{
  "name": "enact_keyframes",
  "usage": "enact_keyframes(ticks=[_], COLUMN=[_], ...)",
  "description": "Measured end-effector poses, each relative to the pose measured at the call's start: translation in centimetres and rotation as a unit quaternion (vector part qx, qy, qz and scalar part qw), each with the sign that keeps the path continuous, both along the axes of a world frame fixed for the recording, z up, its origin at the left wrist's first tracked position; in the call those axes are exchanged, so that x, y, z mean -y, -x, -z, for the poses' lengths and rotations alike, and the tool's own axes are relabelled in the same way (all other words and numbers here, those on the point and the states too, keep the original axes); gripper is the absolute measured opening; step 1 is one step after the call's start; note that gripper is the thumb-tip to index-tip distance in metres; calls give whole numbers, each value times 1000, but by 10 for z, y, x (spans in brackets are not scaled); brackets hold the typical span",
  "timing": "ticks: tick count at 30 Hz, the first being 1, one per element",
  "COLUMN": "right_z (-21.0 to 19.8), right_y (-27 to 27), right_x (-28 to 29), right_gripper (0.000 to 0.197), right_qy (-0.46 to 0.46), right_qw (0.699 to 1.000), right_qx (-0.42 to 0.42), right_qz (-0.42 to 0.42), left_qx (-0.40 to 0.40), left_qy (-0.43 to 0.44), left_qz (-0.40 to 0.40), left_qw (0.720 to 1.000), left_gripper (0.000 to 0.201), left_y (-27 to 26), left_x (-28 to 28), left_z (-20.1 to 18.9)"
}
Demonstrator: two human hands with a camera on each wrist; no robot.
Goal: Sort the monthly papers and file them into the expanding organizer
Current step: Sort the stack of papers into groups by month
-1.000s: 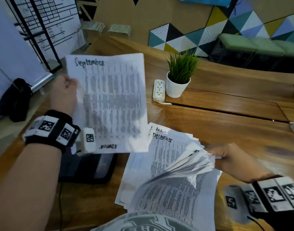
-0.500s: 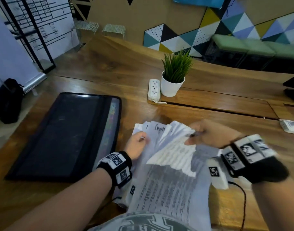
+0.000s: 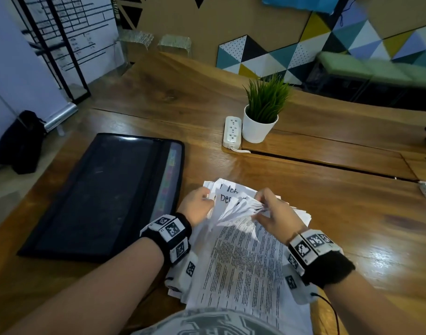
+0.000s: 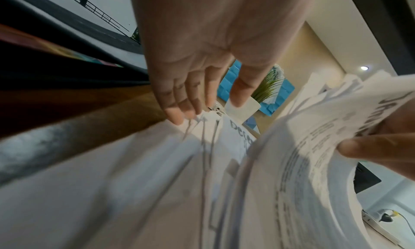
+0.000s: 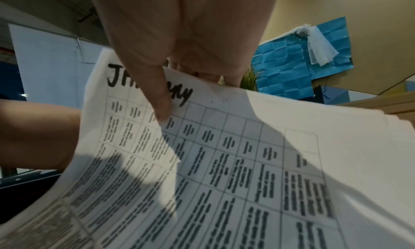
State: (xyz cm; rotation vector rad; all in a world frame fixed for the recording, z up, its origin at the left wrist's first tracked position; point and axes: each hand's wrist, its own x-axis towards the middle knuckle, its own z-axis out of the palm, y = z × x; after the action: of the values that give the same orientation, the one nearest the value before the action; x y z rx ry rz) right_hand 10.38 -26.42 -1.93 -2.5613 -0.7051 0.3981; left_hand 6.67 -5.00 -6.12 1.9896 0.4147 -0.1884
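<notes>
I see the stack of papers [image 3: 245,257] lying on the wooden table [image 3: 340,209], straight in front of me and just right of the black organizer [image 3: 98,197], which lies flat with its coloured tabs showing along the edge nearest the stack. My right hand [image 3: 272,213] pinches a fanned bunch of sheets lifted off the pile, thumb on top and fingers curled beneath; in the right wrist view the thumb [image 5: 157,96] presses on a gridded sheet [image 5: 213,164] headed with a handwritten month, partly covered. My left hand [image 3: 197,206] rests at the stack's far left edge, fingers [image 4: 177,100] nearly straight and close together, tips touching the paper edges. A potted plant [image 3: 262,117] and a power strip [image 3: 232,131] stand side by side farther back.
</notes>
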Motion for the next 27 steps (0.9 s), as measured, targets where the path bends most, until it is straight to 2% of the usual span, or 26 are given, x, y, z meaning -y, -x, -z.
enact_keyframes(ticks=[2,5,6,9,11,14,16,18,21,22,24,27], right_z=[2,10,12,17,17,16,13,12,16,18,21,19], right_y=[5,8,9,10,8,4,2,3,8,9,12,15], right_x=[4,8,11,16,16,13,13,14,16,17,18,15], right_gripper=[38,22,23,26,24,37,39,40,42,43,43,40], right_qy=[-22,-38,-37,-34,-35,-44,-59,-62,-62,-65,-74,-76], right_qw=[1000,996,995,991,990,987,987,989,990,990,989,991], right_qx=[12,66,74,115,127,126,116,95,86,90,100,95], right_qz=[-7,-53,-56,-57,-58,-84,-94,-91,-89,-87,-74,-58], left_qx=[-21,-26,-14,34,44,35,15,15,65,40,-9,13], left_qy=[-6,11,19,56,89,142,164,152,42,15,17,60], left_qz=[1,8,9,25,47,111,135,81,-52,-64,-58,-56], left_qw=[1000,1000,1000,998,994,983,977,985,996,997,998,997], left_gripper=[31,44,42,19,24,10,21,34,26,28,36,37], left_y=[-2,-3,-4,-2,1,7,10,10,0,-3,-7,-4], left_x=[3,7,7,9,10,15,17,15,5,3,3,5], left_z=[1,0,2,3,4,0,-4,-6,5,8,12,10])
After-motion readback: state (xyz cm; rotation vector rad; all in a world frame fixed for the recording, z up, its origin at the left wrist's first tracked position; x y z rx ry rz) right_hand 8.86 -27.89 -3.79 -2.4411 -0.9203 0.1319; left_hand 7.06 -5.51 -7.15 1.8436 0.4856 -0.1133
